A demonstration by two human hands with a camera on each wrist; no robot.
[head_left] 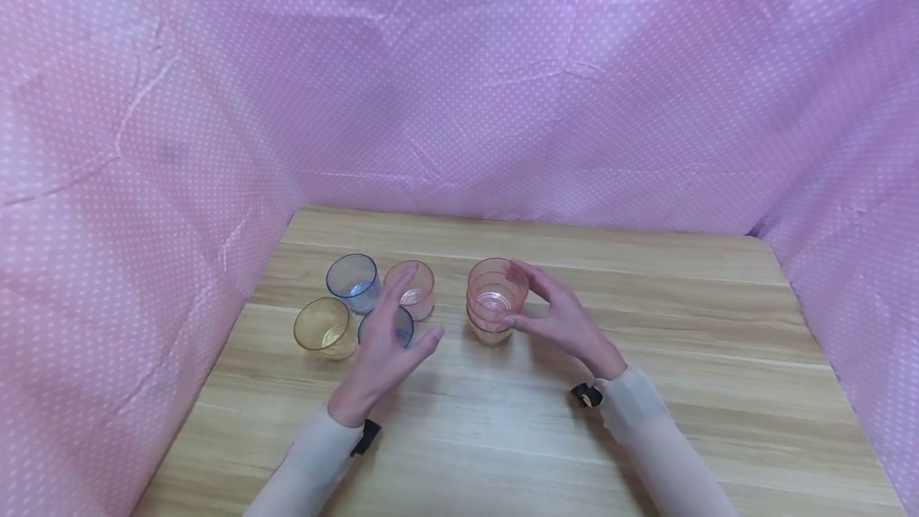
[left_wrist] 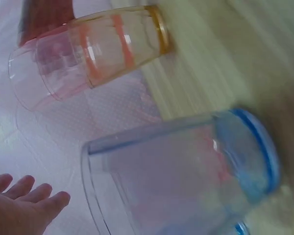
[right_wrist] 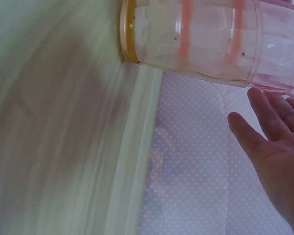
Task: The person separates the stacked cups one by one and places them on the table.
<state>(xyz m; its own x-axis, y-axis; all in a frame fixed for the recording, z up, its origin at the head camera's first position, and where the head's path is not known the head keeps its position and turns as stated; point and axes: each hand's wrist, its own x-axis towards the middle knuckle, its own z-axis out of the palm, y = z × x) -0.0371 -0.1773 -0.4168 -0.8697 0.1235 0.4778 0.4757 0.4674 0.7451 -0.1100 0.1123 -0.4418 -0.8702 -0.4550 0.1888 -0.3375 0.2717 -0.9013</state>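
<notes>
A stack of clear tinted cups stands right of the table's middle, with a yellow cup (left_wrist: 159, 29) at the bottom and a pink cup (head_left: 495, 286) on top. My right hand (head_left: 567, 325) holds the pink cup near its rim, thumb on the near side and fingers on the far side. Over a dark blue cup (head_left: 404, 331) hovers my left hand (head_left: 384, 357), fingers extended and thumb spread, with nothing held. That hand partly hides the dark blue cup and another pink cup (head_left: 424, 301) behind it. The left wrist view shows a blue cup (left_wrist: 186, 171) close up.
Left of my left hand stand a light blue cup (head_left: 352, 274) and a yellow cup (head_left: 323, 329), both upright, close to the other cups. The wooden table (head_left: 682, 301) is bordered by pink dotted cloth (head_left: 502, 102) at the back and sides.
</notes>
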